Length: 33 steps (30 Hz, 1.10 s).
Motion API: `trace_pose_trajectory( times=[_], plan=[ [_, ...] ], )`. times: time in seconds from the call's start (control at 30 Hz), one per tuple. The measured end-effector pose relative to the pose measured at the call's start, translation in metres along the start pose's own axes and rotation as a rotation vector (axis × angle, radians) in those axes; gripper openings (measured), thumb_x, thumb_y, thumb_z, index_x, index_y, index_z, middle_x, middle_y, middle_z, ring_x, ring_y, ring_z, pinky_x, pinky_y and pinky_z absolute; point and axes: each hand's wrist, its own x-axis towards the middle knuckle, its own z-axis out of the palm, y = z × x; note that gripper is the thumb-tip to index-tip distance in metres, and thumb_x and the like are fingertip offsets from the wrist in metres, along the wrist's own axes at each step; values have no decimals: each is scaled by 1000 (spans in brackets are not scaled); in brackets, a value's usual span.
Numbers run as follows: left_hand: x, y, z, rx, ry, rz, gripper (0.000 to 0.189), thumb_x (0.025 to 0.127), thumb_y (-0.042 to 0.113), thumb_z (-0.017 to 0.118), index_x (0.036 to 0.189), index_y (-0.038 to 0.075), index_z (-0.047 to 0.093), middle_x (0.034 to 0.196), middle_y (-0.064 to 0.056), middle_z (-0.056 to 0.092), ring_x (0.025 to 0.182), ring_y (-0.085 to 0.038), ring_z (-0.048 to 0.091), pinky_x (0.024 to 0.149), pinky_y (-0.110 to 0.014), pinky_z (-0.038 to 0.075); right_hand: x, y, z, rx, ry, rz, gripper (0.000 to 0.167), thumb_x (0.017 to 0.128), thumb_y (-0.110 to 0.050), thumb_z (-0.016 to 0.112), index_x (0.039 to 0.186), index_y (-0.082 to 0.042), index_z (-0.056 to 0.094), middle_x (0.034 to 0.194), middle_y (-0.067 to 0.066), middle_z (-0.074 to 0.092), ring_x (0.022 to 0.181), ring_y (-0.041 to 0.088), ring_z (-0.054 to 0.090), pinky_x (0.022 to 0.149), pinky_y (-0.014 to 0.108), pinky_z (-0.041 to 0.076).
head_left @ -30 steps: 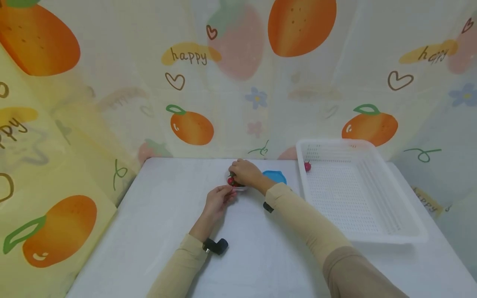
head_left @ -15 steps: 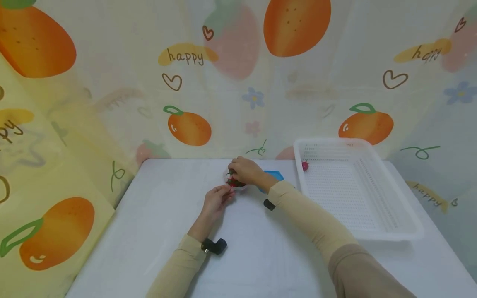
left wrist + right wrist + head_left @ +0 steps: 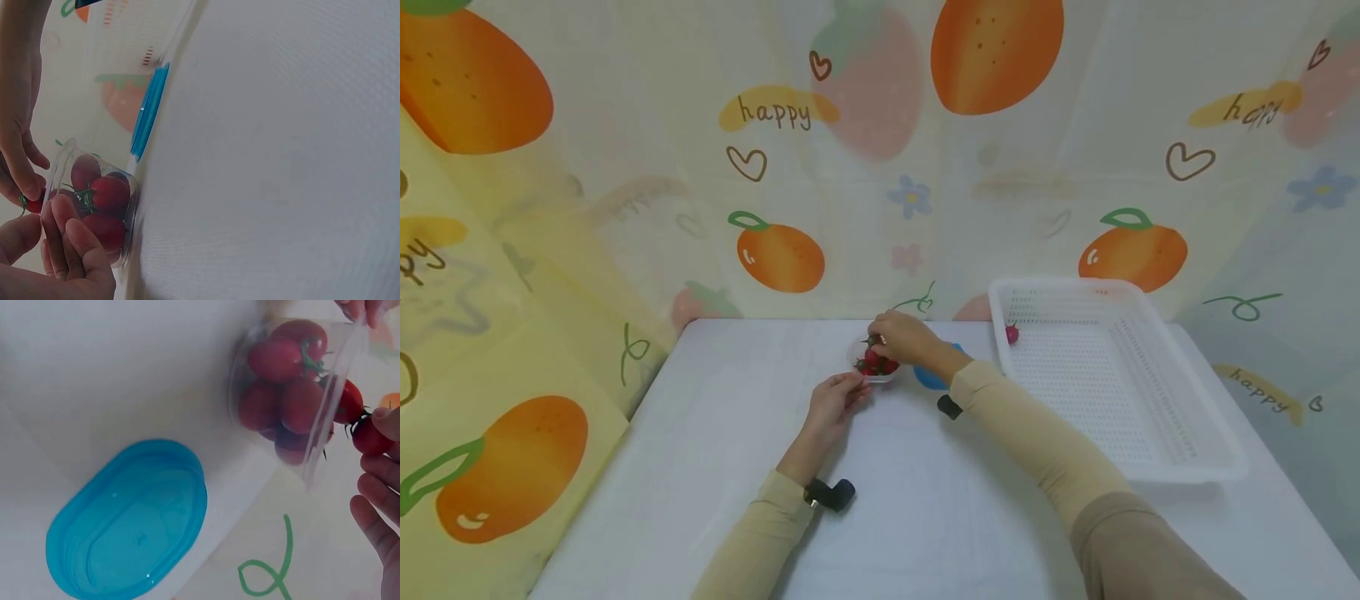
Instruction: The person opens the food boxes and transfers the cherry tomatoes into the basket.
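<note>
Near the table's far edge stands a clear plastic container (image 3: 882,380) filled with several red cherry tomatoes (image 3: 303,405) with green stems. My left hand (image 3: 833,404) pinches the container's near rim between thumb and fingers. My right hand (image 3: 908,340) is over the opening and holds one cherry tomato (image 3: 370,436) between thumb and fingers, just above the rim. Another tomato (image 3: 350,403) pokes out past the rim beside it. To the right of the container, a blue oval lid (image 3: 140,519) lies on the table, partly hidden by my right forearm in the head view.
A large white perforated plastic basket (image 3: 1097,375) stands on the right side of the table, with a single cherry tomato (image 3: 1012,334) at its far left corner. A white cloth covers the table (image 3: 700,433). Behind hangs a fruit-printed curtain (image 3: 850,183).
My right hand has risen slightly and shifted right from inside the container's opening, uncovering more tomatoes. The left hand stays at the rim. The head view has shifted a little.
</note>
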Motion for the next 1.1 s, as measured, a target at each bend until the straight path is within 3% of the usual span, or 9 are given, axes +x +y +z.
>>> trace_pose_trajectory(
  times=[0.23, 0.63, 0.93, 1.1],
  plan=[
    [1, 3, -1, 25, 27, -24, 26, 98, 14, 57, 120, -1, 57, 95, -4, 68, 89, -15, 68, 86, -26, 57, -4, 5, -7, 35, -5, 3, 22, 93, -22, 65, 110, -8, 68, 106, 6, 68, 97, 20, 59, 90, 31, 52],
    [4, 0, -3, 27, 27, -27, 28, 97, 15, 59, 121, 0, 56, 97, -4, 68, 87, -13, 68, 86, -26, 57, -6, 5, -4, 116, -49, 40, 22, 91, -15, 67, 111, -5, 68, 102, 8, 68, 94, 21, 59, 88, 33, 52],
    [4, -3, -3, -1, 7, -9, 30, 97, 14, 60, 121, -3, 55, 93, -4, 68, 82, -11, 67, 81, -24, 58, -1, 3, 11, 114, 9, 6, 21, 91, -15, 67, 109, -4, 68, 106, 9, 69, 98, 21, 61, 88, 33, 53],
    [4, -2, -4, 5, 1, -6, 29, 96, 13, 60, 120, -2, 56, 91, -3, 69, 82, -11, 68, 81, -24, 58, 0, 2, 12, 132, 33, 28, 19, 93, -15, 65, 109, -6, 69, 108, 8, 70, 100, 21, 62, 90, 33, 54]
  ],
)
